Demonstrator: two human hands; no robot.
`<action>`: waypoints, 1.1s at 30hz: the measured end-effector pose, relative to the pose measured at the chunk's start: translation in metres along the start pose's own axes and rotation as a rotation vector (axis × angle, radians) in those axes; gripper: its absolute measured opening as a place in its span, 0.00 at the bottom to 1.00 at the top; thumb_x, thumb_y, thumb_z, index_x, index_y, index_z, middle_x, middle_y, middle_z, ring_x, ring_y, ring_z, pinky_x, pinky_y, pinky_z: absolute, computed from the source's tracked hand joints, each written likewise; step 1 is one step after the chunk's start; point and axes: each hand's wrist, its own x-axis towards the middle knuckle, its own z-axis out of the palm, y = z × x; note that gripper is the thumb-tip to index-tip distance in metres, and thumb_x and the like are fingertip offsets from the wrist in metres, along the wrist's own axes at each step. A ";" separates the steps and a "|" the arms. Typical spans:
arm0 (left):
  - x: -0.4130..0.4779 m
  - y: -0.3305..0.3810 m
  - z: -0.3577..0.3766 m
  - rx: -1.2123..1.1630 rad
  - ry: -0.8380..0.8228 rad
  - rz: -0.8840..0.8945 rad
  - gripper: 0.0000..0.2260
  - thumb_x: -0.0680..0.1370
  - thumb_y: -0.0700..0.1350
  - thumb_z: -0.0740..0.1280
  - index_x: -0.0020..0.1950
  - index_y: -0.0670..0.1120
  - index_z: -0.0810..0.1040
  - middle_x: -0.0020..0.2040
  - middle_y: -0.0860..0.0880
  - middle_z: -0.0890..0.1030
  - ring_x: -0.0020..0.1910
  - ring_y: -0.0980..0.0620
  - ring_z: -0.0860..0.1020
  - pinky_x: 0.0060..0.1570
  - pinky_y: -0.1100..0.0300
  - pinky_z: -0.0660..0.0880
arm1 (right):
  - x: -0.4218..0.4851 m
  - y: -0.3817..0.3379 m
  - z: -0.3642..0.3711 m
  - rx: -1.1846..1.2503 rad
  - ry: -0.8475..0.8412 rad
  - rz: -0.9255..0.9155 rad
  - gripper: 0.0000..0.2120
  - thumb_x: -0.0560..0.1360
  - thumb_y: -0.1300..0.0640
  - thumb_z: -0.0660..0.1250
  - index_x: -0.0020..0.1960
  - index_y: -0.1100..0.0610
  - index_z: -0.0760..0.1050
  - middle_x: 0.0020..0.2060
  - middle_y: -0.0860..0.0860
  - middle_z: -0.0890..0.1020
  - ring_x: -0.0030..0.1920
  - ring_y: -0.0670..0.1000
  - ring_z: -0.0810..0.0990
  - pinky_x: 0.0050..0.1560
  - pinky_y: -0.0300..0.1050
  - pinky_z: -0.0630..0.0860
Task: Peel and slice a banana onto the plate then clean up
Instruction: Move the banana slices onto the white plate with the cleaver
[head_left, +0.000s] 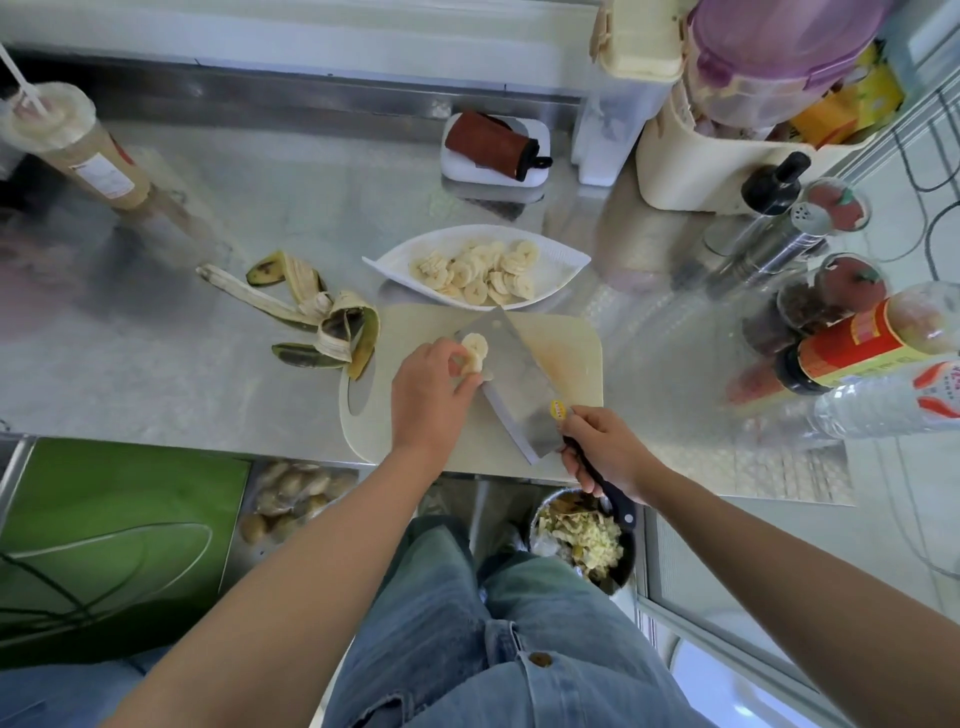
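Note:
A white leaf-shaped plate (563, 260) holds several banana slices (475, 273) behind the pale cutting board (571, 353). My left hand (428, 389) pinches a last stub of banana (474, 351) against the flat of a cleaver (511, 384). My right hand (605, 449) grips the cleaver's black handle at the board's near right corner, with the blade tilted over the board. The empty banana peel (311, 317) lies on the steel counter, left of the board.
Sauce bottles (857, 343), shakers and tubs crowd the right side. A drink cup with a straw (72, 145) stands far left, a soap dish (493, 150) at the back. Below the counter edge sit a bin of scraps (582, 540) and a bag of potatoes (291, 499).

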 end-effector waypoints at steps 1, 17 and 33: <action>0.007 0.007 0.001 0.006 0.009 0.021 0.10 0.73 0.47 0.73 0.51 0.48 0.76 0.42 0.52 0.77 0.41 0.53 0.73 0.39 0.61 0.68 | 0.000 -0.005 -0.006 0.019 0.019 0.003 0.17 0.82 0.54 0.56 0.38 0.61 0.68 0.24 0.57 0.73 0.18 0.52 0.67 0.20 0.38 0.64; 0.122 0.056 0.026 0.054 -0.092 0.165 0.12 0.75 0.47 0.70 0.56 0.46 0.78 0.44 0.48 0.82 0.46 0.47 0.78 0.44 0.53 0.72 | 0.043 -0.067 -0.049 0.039 0.303 -0.001 0.18 0.81 0.49 0.58 0.36 0.58 0.68 0.24 0.56 0.76 0.19 0.52 0.71 0.22 0.39 0.67; 0.116 0.047 0.048 0.564 -0.112 0.577 0.16 0.75 0.49 0.64 0.62 0.55 0.75 0.62 0.43 0.73 0.56 0.41 0.70 0.51 0.48 0.70 | 0.035 -0.068 -0.063 0.107 0.414 0.064 0.15 0.80 0.56 0.57 0.35 0.58 0.67 0.24 0.55 0.77 0.19 0.52 0.71 0.21 0.36 0.66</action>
